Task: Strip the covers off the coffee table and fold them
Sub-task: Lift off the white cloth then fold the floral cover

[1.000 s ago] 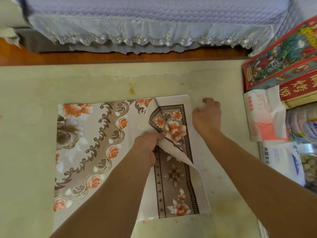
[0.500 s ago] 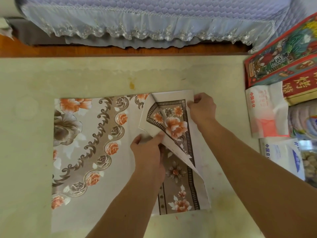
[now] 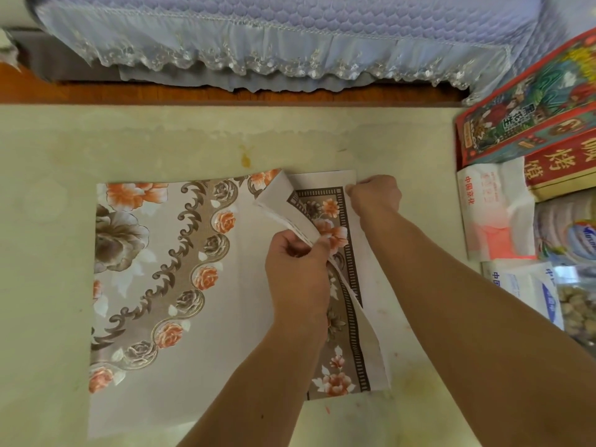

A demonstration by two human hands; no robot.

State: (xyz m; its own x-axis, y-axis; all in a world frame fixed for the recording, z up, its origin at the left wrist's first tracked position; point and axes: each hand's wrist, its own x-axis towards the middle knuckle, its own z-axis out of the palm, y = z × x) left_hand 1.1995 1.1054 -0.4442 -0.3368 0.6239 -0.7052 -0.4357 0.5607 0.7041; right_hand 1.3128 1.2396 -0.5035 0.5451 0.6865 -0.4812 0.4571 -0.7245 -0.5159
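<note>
1. Floral table cover point(image 3: 167, 285) lies partly folded on the pale table point(image 3: 48, 150), near its middle; right portion is doubled, with a flap raised off the bordered strip beneath.
2. Left hand point(image 3: 298, 279): grip clamped on the raised flap's edge, fingers curled round it. Right hand point(image 3: 375, 196): grip pinched on the far right corner, pressing it toward the table.
3. Risk: the slick sheet could slip from the left grip, or the corner could slide under the right, so edges misalign and the fold creases crooked.
4. Risk: a wide sweep rightward could nudge the snack boxes point(image 3: 529, 114) and bags point(image 3: 496, 211) stacked just beside.
5. Versus a second ago: flap lifted higher and curled further over; right hand moved inward onto the corner.
</note>
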